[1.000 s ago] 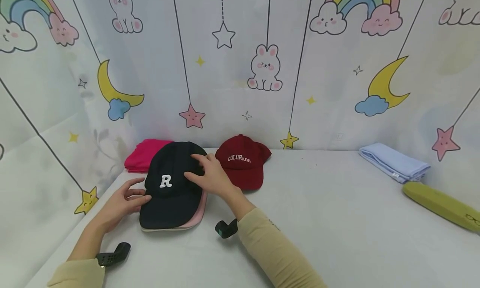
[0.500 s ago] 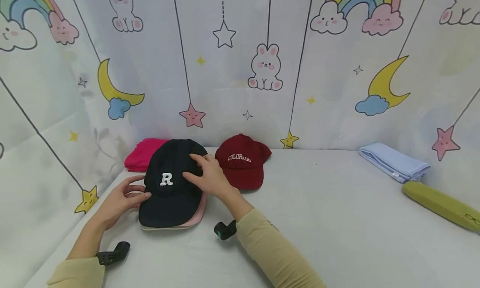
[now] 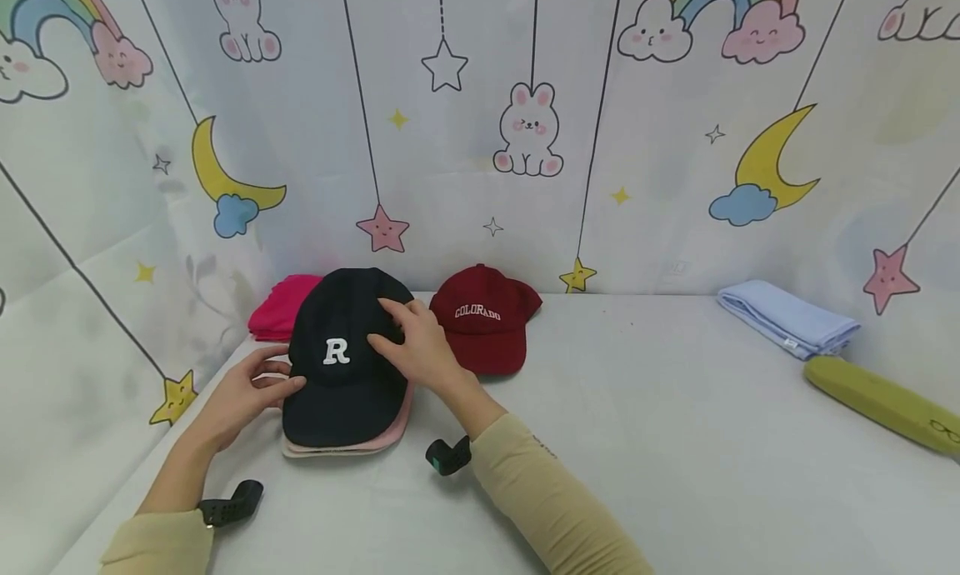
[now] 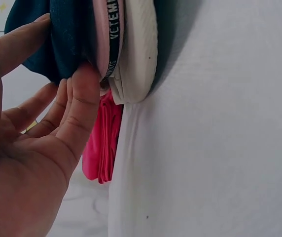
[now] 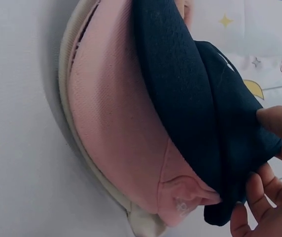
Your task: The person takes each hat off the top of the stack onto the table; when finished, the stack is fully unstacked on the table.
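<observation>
A dark navy baseball cap (image 3: 348, 400) with a white letter R tops a stack. Beneath it lie a pink cap (image 5: 116, 98) and a cream cap (image 4: 138, 54), both mostly hidden in the head view. My left hand (image 3: 247, 392) grips the navy cap's left side, thumb on the outer face and fingers at its lower edge. On the opposite side my right hand (image 3: 423, 346) pinches the crown, its thumb on top and its fingers under the rim. A gap shows between the navy brim and the pink one in the right wrist view.
A maroon cap (image 3: 487, 354) lettered COLORADO sits right of the stack. Folded bright pink cloth (image 3: 281, 308) lies behind it on the left. At the far right are a folded light blue cloth (image 3: 787, 317) and an olive green case (image 3: 877, 400). A patterned curtain (image 3: 645, 242) hangs behind.
Both hands have raised the navy cap slightly and shifted it a little. More of the pink and cream brims shows beneath it, and less of the pink cloth behind.
</observation>
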The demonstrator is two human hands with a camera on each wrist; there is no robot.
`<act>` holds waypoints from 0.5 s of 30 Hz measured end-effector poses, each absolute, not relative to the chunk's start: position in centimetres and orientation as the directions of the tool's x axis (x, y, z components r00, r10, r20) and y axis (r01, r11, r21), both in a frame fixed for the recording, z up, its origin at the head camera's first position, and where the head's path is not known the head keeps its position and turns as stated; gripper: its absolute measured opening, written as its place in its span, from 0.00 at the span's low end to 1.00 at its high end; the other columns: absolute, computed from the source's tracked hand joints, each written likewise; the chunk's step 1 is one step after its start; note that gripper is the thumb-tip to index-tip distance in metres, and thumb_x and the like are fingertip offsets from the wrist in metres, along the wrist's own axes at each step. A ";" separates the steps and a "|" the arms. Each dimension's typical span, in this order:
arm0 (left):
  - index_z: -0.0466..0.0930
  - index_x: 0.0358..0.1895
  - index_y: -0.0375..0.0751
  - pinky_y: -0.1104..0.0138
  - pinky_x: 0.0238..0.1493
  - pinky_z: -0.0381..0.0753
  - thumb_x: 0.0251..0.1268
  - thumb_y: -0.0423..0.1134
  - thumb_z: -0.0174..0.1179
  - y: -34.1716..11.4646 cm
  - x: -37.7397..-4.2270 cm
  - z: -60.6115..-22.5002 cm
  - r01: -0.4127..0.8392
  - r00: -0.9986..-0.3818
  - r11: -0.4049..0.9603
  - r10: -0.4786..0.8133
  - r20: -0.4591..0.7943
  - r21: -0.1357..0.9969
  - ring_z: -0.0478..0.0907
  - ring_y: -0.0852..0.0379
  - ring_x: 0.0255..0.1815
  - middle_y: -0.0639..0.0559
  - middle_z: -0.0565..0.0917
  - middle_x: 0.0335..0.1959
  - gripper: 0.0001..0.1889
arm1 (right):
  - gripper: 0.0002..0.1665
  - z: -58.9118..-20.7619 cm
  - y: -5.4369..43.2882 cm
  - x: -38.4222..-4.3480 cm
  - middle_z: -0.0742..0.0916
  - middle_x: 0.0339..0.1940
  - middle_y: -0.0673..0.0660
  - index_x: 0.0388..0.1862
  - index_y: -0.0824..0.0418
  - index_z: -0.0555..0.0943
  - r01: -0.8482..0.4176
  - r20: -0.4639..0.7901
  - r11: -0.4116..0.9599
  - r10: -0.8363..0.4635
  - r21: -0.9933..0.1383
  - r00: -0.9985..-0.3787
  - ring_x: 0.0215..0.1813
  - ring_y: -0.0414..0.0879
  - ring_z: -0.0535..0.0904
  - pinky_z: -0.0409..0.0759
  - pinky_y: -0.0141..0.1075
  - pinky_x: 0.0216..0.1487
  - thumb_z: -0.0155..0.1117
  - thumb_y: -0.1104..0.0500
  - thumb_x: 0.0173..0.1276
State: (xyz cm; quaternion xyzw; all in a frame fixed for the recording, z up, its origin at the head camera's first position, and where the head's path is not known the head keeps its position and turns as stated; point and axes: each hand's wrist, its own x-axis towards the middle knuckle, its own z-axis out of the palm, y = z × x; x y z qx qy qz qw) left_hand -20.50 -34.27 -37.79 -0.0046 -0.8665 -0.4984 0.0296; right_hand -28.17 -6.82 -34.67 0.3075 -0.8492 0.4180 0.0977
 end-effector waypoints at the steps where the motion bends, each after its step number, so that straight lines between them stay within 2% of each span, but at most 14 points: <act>1: 0.55 0.76 0.32 0.68 0.42 0.84 0.70 0.45 0.65 -34.2 -20.5 -37.7 0.038 -0.998 0.508 -0.024 0.058 0.860 0.80 0.58 0.45 0.33 0.72 0.57 0.40 | 0.34 -34.6 -6.8 -28.2 0.79 0.53 0.58 0.74 0.55 0.72 -0.606 0.426 0.463 -0.440 -0.647 -0.791 0.51 0.46 0.75 0.79 0.31 0.47 0.67 0.52 0.71; 15: 0.59 0.74 0.33 0.69 0.40 0.83 0.69 0.46 0.67 -33.4 -20.5 -36.1 0.102 -0.987 0.565 -0.043 0.152 0.819 0.80 0.62 0.43 0.35 0.72 0.56 0.38 | 0.34 -33.1 -6.4 -28.5 0.78 0.56 0.58 0.75 0.53 0.71 -0.592 0.420 0.457 -0.427 -0.664 -0.801 0.55 0.48 0.75 0.80 0.35 0.50 0.66 0.52 0.71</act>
